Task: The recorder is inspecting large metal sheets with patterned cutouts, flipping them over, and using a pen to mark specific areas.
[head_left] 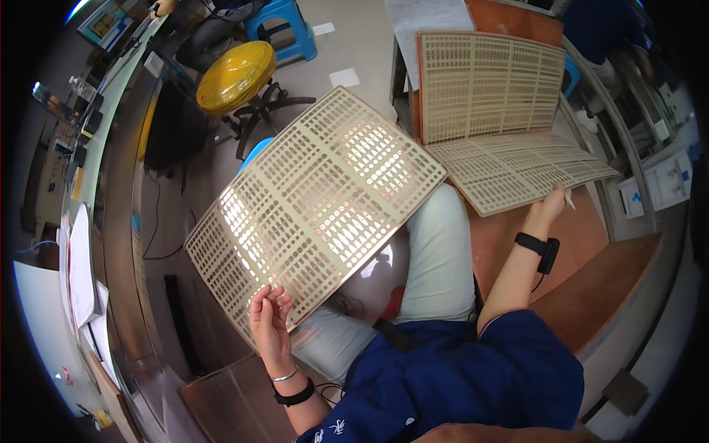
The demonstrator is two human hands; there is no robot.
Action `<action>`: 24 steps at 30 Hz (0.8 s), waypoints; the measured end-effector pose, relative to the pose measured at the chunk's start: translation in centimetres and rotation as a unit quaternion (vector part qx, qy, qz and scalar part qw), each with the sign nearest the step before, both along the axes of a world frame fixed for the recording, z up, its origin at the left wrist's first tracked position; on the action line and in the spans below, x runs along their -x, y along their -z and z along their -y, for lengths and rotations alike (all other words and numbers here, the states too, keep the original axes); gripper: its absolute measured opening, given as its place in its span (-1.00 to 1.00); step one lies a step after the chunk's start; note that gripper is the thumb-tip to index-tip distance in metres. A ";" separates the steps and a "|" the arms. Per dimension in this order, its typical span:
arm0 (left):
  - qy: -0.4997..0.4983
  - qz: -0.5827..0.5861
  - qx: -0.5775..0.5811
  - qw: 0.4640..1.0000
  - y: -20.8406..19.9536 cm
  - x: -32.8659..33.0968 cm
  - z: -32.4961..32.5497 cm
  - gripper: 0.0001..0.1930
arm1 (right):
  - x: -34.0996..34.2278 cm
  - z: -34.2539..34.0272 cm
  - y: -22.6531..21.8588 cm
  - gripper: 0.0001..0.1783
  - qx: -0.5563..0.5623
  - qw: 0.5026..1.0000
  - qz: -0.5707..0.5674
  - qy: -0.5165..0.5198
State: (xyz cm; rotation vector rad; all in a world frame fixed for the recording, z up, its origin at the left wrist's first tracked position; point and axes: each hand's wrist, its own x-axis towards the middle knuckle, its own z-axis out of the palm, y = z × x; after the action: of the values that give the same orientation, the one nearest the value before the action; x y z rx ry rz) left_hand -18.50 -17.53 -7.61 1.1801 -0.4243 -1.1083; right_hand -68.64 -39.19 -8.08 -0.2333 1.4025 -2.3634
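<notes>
A large patterned circuit board panel [317,199], with rows of shiny metallic pads, lies tilted across my knees. My left hand [271,325] is at its near-left edge, fingers loosely bent and apart over the surface, not visibly gripping it. To the right, my right hand [545,210] pinches the near edge of a second similar panel [517,170], which bows slightly. A thin, pale, pointed stick [569,199] pokes out beside the right fingers; its kind is unclear. Behind that panel, a third similar panel [489,88] leans upright.
The right-hand panels are on a brown board stand [543,244] with a metal frame. Ahead are a yellow-covered swivel stool [236,77] and a blue plastic stool [281,29]. A long workbench [111,111] runs along the left, with papers [83,266]. Another person [602,29] is at the far right.
</notes>
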 end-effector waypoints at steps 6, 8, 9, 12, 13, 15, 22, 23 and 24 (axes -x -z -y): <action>-0.015 -0.003 -0.014 1.000 0.3 -0.4 -0.2 -0.74 | -0.5 4.5 0.1 -0.55 0.062 0.995 -0.039 -0.068; -0.014 -0.006 -0.012 1.000 0.3 -0.3 -0.3 -0.74 | -1.2 6.8 -1.0 -0.50 0.088 0.992 -0.031 -0.084; -0.011 -0.008 -0.014 1.000 0.3 -0.3 -0.2 -0.75 | -0.8 9.1 0.0 -0.42 0.098 0.989 -0.045 -0.103; 0.004 -0.014 -0.015 1.000 0.3 -0.1 0.8 -0.75 | 2.3 17.6 4.8 -0.20 -0.052 0.930 -0.339 -0.133; -0.012 -0.006 -0.023 1.000 0.1 -0.2 0.2 -0.75 | -2.5 18.6 4.9 -0.18 -0.116 0.878 -0.445 -0.133; -0.017 -0.002 -0.021 1.000 0.0 -0.3 0.1 -0.75 | -5.9 20.6 6.5 -0.07 -0.161 0.837 -0.459 -0.251; -0.035 0.014 -0.062 0.997 -0.5 -0.2 -0.6 -0.76 | -14.1 23.0 10.0 0.16 -0.221 0.732 -0.595 -0.249; -0.047 0.017 -0.067 0.997 -0.6 -0.2 -0.8 -0.76 | -14.9 23.0 10.0 0.16 -0.236 0.720 -0.619 -0.210; -0.052 0.021 -0.077 0.995 -0.6 -0.4 -1.2 -0.76 | -15.6 22.6 9.6 0.16 -0.251 0.715 -0.620 -0.204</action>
State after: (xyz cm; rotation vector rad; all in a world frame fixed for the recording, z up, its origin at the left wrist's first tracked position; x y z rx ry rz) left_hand -18.13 -16.33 -7.03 1.3481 -0.3100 -1.0408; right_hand -53.03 -61.76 -17.68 -1.9698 2.0768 -1.1996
